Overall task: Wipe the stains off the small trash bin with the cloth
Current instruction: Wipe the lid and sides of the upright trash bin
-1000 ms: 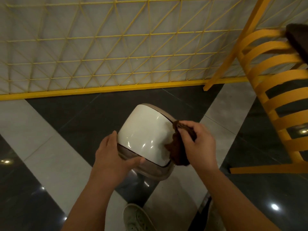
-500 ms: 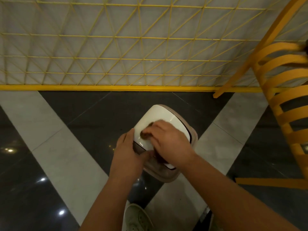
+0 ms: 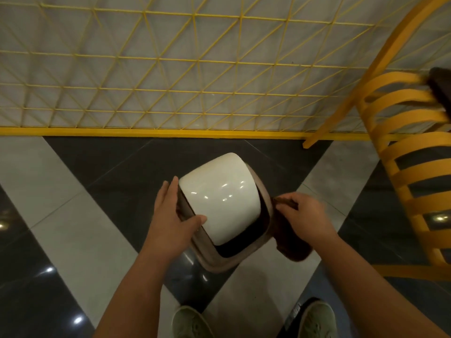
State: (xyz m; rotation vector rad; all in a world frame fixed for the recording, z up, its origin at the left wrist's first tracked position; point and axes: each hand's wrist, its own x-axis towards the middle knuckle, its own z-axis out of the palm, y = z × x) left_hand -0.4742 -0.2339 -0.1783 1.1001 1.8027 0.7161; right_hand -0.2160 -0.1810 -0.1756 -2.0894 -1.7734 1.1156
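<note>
The small trash bin (image 3: 219,193) is glossy white with a taupe rim, held tilted in the air above the floor, its rim end toward me. My left hand (image 3: 174,217) grips the bin's left side at the rim, thumb across the white wall. My right hand (image 3: 305,219) holds a dark brown cloth (image 3: 291,245) against the bin's right side at the rim. Part of the cloth hangs below my hand; the rest is hidden under my fingers.
A yellow wire-grid fence (image 3: 195,98) with a yellow base rail runs across the back. A yellow slatted chair (image 3: 410,172) stands at the right, a dark item on it. Dark and light floor tiles lie below, with my two shoes (image 3: 192,323) at the bottom.
My right hand with the cloth was on top of the bin's white wall half a second ago and has slid off to the bin's right side. The bin has tipped back a little.
</note>
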